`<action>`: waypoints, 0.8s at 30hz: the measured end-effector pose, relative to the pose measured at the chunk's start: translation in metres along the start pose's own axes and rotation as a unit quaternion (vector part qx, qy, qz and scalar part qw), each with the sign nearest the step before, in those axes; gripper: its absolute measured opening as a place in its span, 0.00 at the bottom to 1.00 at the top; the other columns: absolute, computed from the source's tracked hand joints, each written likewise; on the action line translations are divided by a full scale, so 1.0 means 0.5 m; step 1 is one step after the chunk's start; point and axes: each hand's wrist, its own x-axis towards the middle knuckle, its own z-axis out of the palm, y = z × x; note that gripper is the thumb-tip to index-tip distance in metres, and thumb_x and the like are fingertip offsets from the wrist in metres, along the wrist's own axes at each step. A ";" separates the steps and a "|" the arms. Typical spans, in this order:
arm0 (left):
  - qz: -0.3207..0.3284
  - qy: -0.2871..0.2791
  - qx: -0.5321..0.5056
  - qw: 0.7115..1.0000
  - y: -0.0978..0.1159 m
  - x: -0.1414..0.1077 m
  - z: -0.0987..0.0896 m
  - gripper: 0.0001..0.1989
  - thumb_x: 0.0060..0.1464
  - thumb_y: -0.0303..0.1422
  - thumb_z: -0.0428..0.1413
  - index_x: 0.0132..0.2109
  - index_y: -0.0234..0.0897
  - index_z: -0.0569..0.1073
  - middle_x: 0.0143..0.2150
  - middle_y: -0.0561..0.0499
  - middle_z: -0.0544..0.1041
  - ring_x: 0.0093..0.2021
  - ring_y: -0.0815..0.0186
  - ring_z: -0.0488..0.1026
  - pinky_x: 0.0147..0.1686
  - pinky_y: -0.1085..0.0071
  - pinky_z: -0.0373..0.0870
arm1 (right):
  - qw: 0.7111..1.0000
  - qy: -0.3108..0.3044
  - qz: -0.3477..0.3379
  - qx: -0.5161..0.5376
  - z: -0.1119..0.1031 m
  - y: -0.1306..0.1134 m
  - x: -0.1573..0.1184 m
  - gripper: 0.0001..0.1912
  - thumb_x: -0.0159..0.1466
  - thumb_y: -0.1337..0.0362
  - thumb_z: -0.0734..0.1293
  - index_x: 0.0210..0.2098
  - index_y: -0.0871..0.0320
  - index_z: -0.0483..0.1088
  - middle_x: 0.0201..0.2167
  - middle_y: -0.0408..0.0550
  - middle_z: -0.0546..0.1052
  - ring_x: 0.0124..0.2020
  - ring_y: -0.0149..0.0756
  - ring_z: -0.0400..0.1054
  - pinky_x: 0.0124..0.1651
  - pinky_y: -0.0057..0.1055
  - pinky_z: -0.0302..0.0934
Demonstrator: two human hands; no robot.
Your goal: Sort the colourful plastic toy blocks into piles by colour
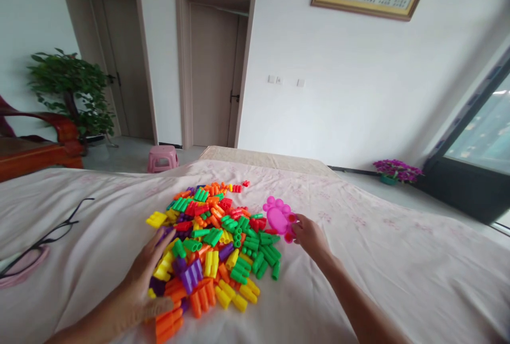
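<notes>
Centre-right: the right hand (306, 233) pinches a pink scalloped piece (276, 220), face toward the viewer, long axis slanting upper left to lower right. Lower left: the left hand (144, 276), fingers spread, touches tubular blocks (214, 237).

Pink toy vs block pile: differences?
The pink toy is an oval edged with round knobs; the block pile is mostly tube-like pieces. The toy is mostly pink; the pile mixes green, orange, yellow, red, purple. The right hand holds the toy; the pile lies on the sheet. Both are bright.
</notes>
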 end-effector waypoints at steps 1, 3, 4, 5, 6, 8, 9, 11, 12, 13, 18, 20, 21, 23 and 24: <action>0.022 -0.002 0.039 0.999 0.020 -0.019 0.011 0.61 0.36 0.55 0.66 0.73 0.52 0.46 0.75 0.42 0.46 0.72 0.38 0.49 0.67 0.42 0.55 | 0.997 -0.018 0.013 0.075 0.013 0.003 -0.006 0.18 0.61 0.66 0.60 0.48 0.60 0.72 0.28 0.46 0.79 0.27 0.34 0.73 0.31 0.27 0.65; 0.040 0.014 0.101 0.994 0.063 -0.036 0.032 0.59 0.37 0.46 0.68 0.73 0.52 0.48 0.76 0.42 0.44 0.71 0.36 0.50 0.64 0.42 0.61 | 0.975 -0.053 0.033 0.213 0.037 0.000 -0.013 0.18 0.58 0.65 0.62 0.47 0.62 0.72 0.25 0.45 0.76 0.25 0.34 0.73 0.29 0.29 0.68; 0.041 0.022 0.121 0.992 0.085 -0.035 0.041 0.58 0.38 0.43 0.67 0.73 0.52 0.48 0.76 0.42 0.44 0.71 0.36 0.52 0.62 0.43 0.64 | 0.962 -0.067 0.046 0.261 0.047 -0.004 -0.015 0.18 0.57 0.65 0.63 0.45 0.62 0.72 0.24 0.44 0.75 0.24 0.35 0.73 0.29 0.31 0.69; 0.049 0.025 0.135 0.989 0.105 -0.029 0.048 0.56 0.40 0.41 0.67 0.73 0.53 0.49 0.75 0.43 0.46 0.70 0.38 0.54 0.61 0.44 0.66 | 0.950 -0.081 0.059 0.294 0.056 -0.010 -0.016 0.17 0.55 0.65 0.64 0.44 0.62 0.72 0.23 0.43 0.75 0.24 0.35 0.72 0.29 0.31 0.70; 0.054 0.038 0.143 0.987 0.122 -0.019 0.055 0.53 0.41 0.38 0.65 0.72 0.54 0.50 0.75 0.44 0.48 0.69 0.39 0.56 0.61 0.45 0.67 | 0.941 -0.096 0.071 0.316 0.064 -0.016 -0.017 0.17 0.55 0.65 0.64 0.44 0.62 0.72 0.23 0.43 0.74 0.23 0.34 0.72 0.29 0.31 0.70; 0.070 0.058 0.155 0.984 0.150 0.003 0.067 0.50 0.42 0.33 0.63 0.71 0.57 0.53 0.74 0.46 0.51 0.68 0.41 0.58 0.62 0.45 0.66 | 0.932 -0.121 0.083 0.331 0.079 -0.032 -0.021 0.17 0.54 0.65 0.65 0.43 0.61 0.73 0.24 0.43 0.75 0.23 0.34 0.72 0.28 0.30 0.70; 0.073 0.063 0.160 0.982 0.161 0.013 0.073 0.49 0.43 0.31 0.62 0.71 0.58 0.54 0.73 0.47 0.52 0.68 0.41 0.58 0.62 0.44 0.66 | 0.931 -0.132 0.083 0.331 0.086 -0.040 -0.023 0.17 0.54 0.65 0.65 0.43 0.61 0.73 0.25 0.43 0.76 0.23 0.33 0.72 0.27 0.30 0.70; 0.074 0.064 0.163 0.982 0.175 0.028 0.085 0.47 0.44 0.31 0.61 0.70 0.59 0.55 0.73 0.46 0.52 0.68 0.41 0.58 0.61 0.43 0.67 | 0.929 -0.150 0.074 0.329 0.100 -0.057 -0.029 0.17 0.53 0.65 0.65 0.42 0.61 0.73 0.26 0.43 0.76 0.24 0.33 0.72 0.27 0.29 0.69; 0.072 0.061 0.161 0.982 0.179 0.033 0.091 0.45 0.45 0.31 0.61 0.70 0.58 0.56 0.73 0.45 0.52 0.68 0.40 0.58 0.60 0.42 0.67 | 0.928 -0.155 0.068 0.331 0.107 -0.065 -0.032 0.17 0.53 0.64 0.66 0.42 0.60 0.73 0.26 0.43 0.76 0.24 0.33 0.72 0.27 0.29 0.69; 0.070 0.057 0.158 0.983 0.182 0.036 0.096 0.44 0.46 0.32 0.62 0.69 0.57 0.58 0.73 0.44 0.52 0.68 0.40 0.58 0.60 0.41 0.67 | 0.927 -0.157 0.062 0.334 0.112 -0.072 -0.035 0.17 0.53 0.63 0.66 0.42 0.60 0.73 0.25 0.43 0.76 0.24 0.33 0.72 0.27 0.29 0.69; 0.072 0.059 0.125 0.988 0.191 0.058 0.112 0.34 0.47 0.37 0.64 0.62 0.53 0.68 0.73 0.44 0.52 0.67 0.40 0.59 0.61 0.40 0.65 | 0.923 -0.161 0.033 0.349 0.124 -0.109 -0.045 0.18 0.50 0.59 0.66 0.39 0.61 0.72 0.23 0.42 0.74 0.23 0.33 0.71 0.26 0.29 0.67; 0.070 0.067 0.109 0.989 0.193 0.072 0.110 0.32 0.47 0.38 0.64 0.60 0.51 0.70 0.73 0.44 0.51 0.68 0.41 0.58 0.62 0.41 0.64 | 0.922 -0.163 0.020 0.349 0.127 -0.130 -0.047 0.18 0.50 0.59 0.66 0.39 0.62 0.72 0.23 0.42 0.75 0.23 0.33 0.72 0.26 0.29 0.68; 0.066 0.074 0.104 0.990 0.193 0.081 0.107 0.30 0.48 0.37 0.64 0.59 0.49 0.70 0.73 0.43 0.50 0.68 0.42 0.56 0.63 0.42 0.63 | 0.923 -0.165 0.012 0.348 0.129 -0.143 -0.048 0.18 0.50 0.59 0.65 0.39 0.62 0.72 0.23 0.43 0.75 0.23 0.34 0.72 0.26 0.29 0.68; 0.051 0.095 0.102 0.989 0.191 0.100 0.095 0.27 0.49 0.34 0.61 0.58 0.46 0.70 0.73 0.42 0.49 0.70 0.43 0.54 0.65 0.43 0.61 | 0.924 -0.173 -0.008 0.340 0.138 -0.172 -0.047 0.18 0.51 0.60 0.64 0.39 0.62 0.71 0.23 0.44 0.76 0.23 0.35 0.73 0.26 0.30 0.68; 0.041 0.106 0.104 0.988 0.188 0.110 0.087 0.26 0.50 0.32 0.60 0.57 0.45 0.70 0.73 0.42 0.50 0.70 0.44 0.53 0.65 0.44 0.60 | 0.926 -0.175 -0.017 0.334 0.144 -0.187 -0.045 0.18 0.52 0.61 0.63 0.40 0.63 0.71 0.23 0.44 0.76 0.23 0.35 0.73 0.25 0.30 0.68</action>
